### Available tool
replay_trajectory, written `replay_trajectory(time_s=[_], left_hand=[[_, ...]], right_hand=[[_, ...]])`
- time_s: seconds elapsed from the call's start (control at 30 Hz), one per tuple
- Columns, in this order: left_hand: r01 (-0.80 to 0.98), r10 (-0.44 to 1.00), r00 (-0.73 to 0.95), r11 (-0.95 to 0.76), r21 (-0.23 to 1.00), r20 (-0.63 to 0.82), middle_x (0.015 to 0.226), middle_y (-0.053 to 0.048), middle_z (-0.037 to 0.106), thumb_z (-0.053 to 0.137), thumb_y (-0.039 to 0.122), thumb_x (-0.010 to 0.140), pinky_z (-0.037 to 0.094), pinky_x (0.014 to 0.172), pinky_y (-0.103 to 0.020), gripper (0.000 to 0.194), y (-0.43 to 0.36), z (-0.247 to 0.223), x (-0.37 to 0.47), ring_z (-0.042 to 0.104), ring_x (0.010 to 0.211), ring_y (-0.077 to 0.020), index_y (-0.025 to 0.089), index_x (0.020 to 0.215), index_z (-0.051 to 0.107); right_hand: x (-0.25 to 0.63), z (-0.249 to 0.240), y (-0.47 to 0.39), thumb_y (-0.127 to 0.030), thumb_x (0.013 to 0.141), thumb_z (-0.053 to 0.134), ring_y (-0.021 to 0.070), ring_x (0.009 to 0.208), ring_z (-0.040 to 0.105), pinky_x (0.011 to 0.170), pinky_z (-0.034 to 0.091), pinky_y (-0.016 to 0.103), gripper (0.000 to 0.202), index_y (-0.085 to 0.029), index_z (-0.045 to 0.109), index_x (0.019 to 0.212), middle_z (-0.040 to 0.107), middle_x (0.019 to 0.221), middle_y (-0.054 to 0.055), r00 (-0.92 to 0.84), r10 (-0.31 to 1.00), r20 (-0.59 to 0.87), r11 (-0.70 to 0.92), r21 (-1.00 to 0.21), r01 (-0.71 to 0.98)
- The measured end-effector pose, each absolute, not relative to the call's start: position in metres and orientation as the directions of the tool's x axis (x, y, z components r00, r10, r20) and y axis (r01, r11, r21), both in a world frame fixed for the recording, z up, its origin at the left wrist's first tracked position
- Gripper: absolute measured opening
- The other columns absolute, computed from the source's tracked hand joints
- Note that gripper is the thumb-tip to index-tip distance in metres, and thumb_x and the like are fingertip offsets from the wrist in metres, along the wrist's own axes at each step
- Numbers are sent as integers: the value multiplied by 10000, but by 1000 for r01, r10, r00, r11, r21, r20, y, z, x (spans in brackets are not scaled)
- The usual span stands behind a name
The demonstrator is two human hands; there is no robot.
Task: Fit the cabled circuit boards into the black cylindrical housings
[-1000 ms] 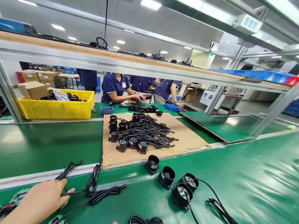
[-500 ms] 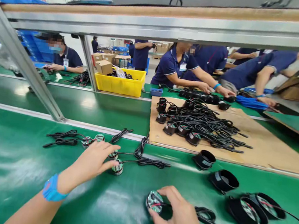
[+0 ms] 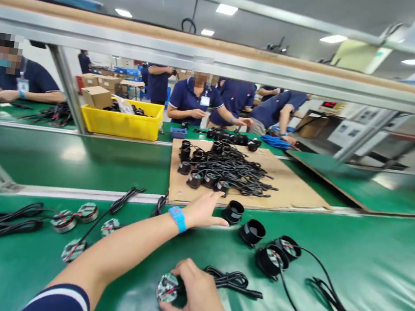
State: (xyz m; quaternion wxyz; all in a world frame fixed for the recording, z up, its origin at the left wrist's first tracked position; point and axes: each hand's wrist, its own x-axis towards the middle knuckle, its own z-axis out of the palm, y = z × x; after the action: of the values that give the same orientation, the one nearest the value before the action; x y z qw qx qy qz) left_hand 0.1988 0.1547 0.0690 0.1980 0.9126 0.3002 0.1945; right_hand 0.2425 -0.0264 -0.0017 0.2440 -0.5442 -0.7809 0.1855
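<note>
My right hand (image 3: 199, 298) grips a round motor core with a green circuit board (image 3: 166, 288) by its edge, just above the green mat. Its bundled black cable (image 3: 234, 281) trails to the right behind my fingers. My left hand (image 3: 204, 211) reaches forward with fingers stretched and thumb apart, holding nothing. Nearest to it stands an empty black round housing (image 3: 233, 212), with a small gap between. A second empty housing (image 3: 253, 232) sits to the right. Two further housings, one in front (image 3: 272, 261) and one behind (image 3: 289, 247), have boards inside with cables running out.
Several loose cored boards (image 3: 64, 221) with cables lie at the left of the mat. Ahead, a cardboard sheet (image 3: 291, 188) bears many cabled housings. A yellow bin (image 3: 122, 120) stands behind the metal post (image 3: 66, 87). A shelf beam (image 3: 220, 62) crosses overhead. Co-workers work across the bench.
My left hand has left the boards at the left and swung right toward the empty housings. My right hand keeps hold of the motor core. The view has turned right.
</note>
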Motion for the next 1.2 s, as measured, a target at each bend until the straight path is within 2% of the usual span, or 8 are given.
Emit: replay_trajectory(time_s=[0.13,0.2,0.33,0.5,0.6,0.7,0.97,1.2], left_hand=[[471,628,749,-729,496,212,1412,-240,564,975,457,571,426,1124,-511,1072,172,43,261,522,1333,-416,90,1425,441],[475,632,748,-723,502,203,1377,-211,592,984,376,563,448,1097,-495,984,176,38,275,548,1300,-402,124,1374,486],[498,648,740,-709,499,181,1275,-172,629,891,216,652,512,996,-434,736,171,43,274,615,1195,-355,146,1287,527],[517,625,774,-716,469,100,1261,-144,624,727,14,605,522,973,-454,733,125,44,201,653,1110,-354,186,1297,556],[526,642,767,-646,553,20,1404,-155,567,734,92,634,504,1036,-467,959,80,30,132,612,1220,-359,212,1505,353],[541,718,695,-481,690,-44,1420,-122,580,728,146,682,477,1077,-466,1063,38,15,79,592,1254,-328,245,1581,171],[400,768,638,-387,831,51,1398,-69,614,743,174,716,448,1116,-440,1069,11,-11,49,599,1257,-284,295,1593,145],[390,771,628,-426,816,103,1433,-61,616,805,175,652,470,1126,-452,882,24,-41,47,600,1292,-328,315,1455,468]], right_hand=[[246,-35,-15,-586,531,847,197,720,690,599,512,260,608,-248,589,965,681,884,-13,-352,884,309,460,-428,778],[248,-52,-8,-631,645,795,175,667,687,531,479,242,539,-253,589,970,691,874,-19,-410,829,381,534,-320,783],[257,-65,1,-442,932,632,123,586,667,428,390,216,177,-268,603,941,695,822,-47,-477,759,444,596,-180,782],[283,-11,-17,-493,958,587,116,610,691,466,461,182,226,-273,635,940,723,831,-45,-441,716,541,675,-374,637],[301,45,-38,-543,722,795,176,772,712,673,577,240,450,-238,625,1006,717,925,10,-263,795,547,592,-602,537],[313,78,-43,-323,747,787,173,812,696,680,585,249,355,-237,626,1051,692,968,31,-10,839,544,462,-702,542],[275,56,-30,-294,765,801,195,953,692,807,589,295,416,-226,617,1131,696,1064,66,-155,858,490,482,-661,575],[256,45,-22,-432,606,906,219,865,703,783,557,310,543,-229,668,1050,712,988,16,-236,959,156,282,-592,755]])
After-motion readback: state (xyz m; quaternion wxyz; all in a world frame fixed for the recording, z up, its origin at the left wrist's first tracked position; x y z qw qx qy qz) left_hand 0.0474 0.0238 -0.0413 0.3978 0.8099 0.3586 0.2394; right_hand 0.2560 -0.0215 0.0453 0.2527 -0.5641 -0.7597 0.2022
